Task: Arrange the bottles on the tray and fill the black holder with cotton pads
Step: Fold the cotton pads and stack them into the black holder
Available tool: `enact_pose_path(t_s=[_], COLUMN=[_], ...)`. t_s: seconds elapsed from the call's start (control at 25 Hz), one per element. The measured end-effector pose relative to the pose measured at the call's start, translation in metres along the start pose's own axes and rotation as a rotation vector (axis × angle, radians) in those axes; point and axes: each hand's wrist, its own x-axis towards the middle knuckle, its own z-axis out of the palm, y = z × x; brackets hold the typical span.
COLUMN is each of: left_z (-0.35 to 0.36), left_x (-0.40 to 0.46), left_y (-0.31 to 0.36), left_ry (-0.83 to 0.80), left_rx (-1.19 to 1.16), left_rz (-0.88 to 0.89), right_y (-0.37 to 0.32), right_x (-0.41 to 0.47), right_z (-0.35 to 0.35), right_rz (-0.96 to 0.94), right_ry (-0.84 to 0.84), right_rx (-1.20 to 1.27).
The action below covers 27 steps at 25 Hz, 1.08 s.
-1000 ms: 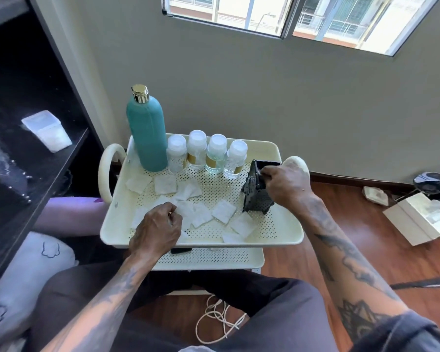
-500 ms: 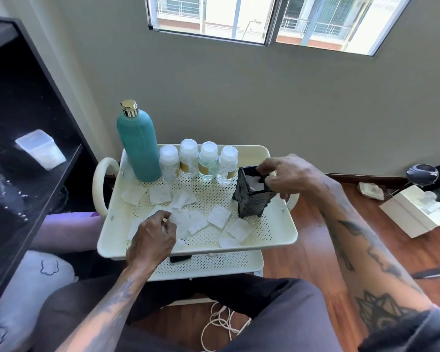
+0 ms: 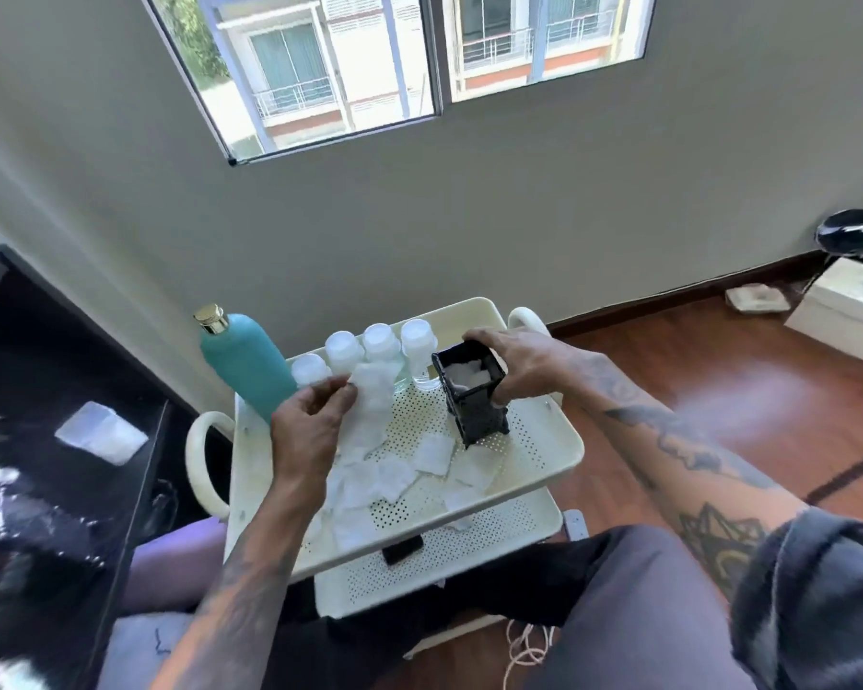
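A cream perforated tray (image 3: 559, 440) tops a small cart. At its back stand a tall teal bottle (image 3: 247, 366) with a gold cap and several small clear bottles with white caps (image 3: 379, 341). The black holder (image 3: 472, 395) stands upright on the tray's right half with white pads inside. My right hand (image 3: 514, 361) grips the holder's top and right side. My left hand (image 3: 310, 420) is raised above the tray, pinching a few white cotton pads (image 3: 374, 390) in front of the small bottles. Several loose pads (image 3: 394, 478) lie on the tray's front.
A black shelf unit (image 3: 61, 440) with a clear plastic box (image 3: 101, 433) stands to the left. The cart has a lower perforated shelf (image 3: 469, 545). A grey wall is right behind the tray. White boxes (image 3: 848, 311) sit on the wooden floor at right; a cord lies by my legs.
My left hand has lifted from the tray's front with cotton pads and moved up toward the small bottles. My right hand now grips the upright holder from its top and side. The camera tilted.
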Motion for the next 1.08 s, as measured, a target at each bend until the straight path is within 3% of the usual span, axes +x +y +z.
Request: enact_pose_path(t_s=[0.2, 0.32, 0.44, 0.52, 0.64, 0.68, 0.84, 1.08], left_z=[0.072, 0.104, 0.116, 0.117, 0.114, 0.112, 0.098, 0.099], left_x=[0.021, 0.023, 0.017, 0.012, 0.011, 0.010, 0.001, -0.002], left_y=[0.076, 0.080, 0.059, 0.044, 0.029, 0.025, 0.011, 0.018], left_ry=[-0.161, -0.063, 0.018, 0.014, 0.004, 0.012, 0.014, -0.217], left_rx=[0.001, 0.145, 0.138, 0.090, -0.149, -0.126, 0.571, 1.070], left_rz=[0.182, 0.339, 0.404, 0.351, 0.075, 0.043, 0.351, 0.715], right_y=[0.003, 0.010, 0.013, 0.014, 0.014, 0.014, 0.015, 0.016], right_x=[0.003, 0.006, 0.007, 0.008, 0.009, 0.009, 0.009, 0.007], right_z=[0.012, 0.013, 0.016, 0.017, 0.016, 0.015, 0.016, 0.017], right_rz=[0.015, 0.028, 0.030, 0.021, 0.004, -0.004, -0.017, -0.006], right_ry=[0.015, 0.029, 0.046, 0.054, 0.049, 0.047, 0.055, 0.067], right_rx=[0.076, 0.176, 0.202, 0.197, 0.218, 0.219, 0.240, 0.266])
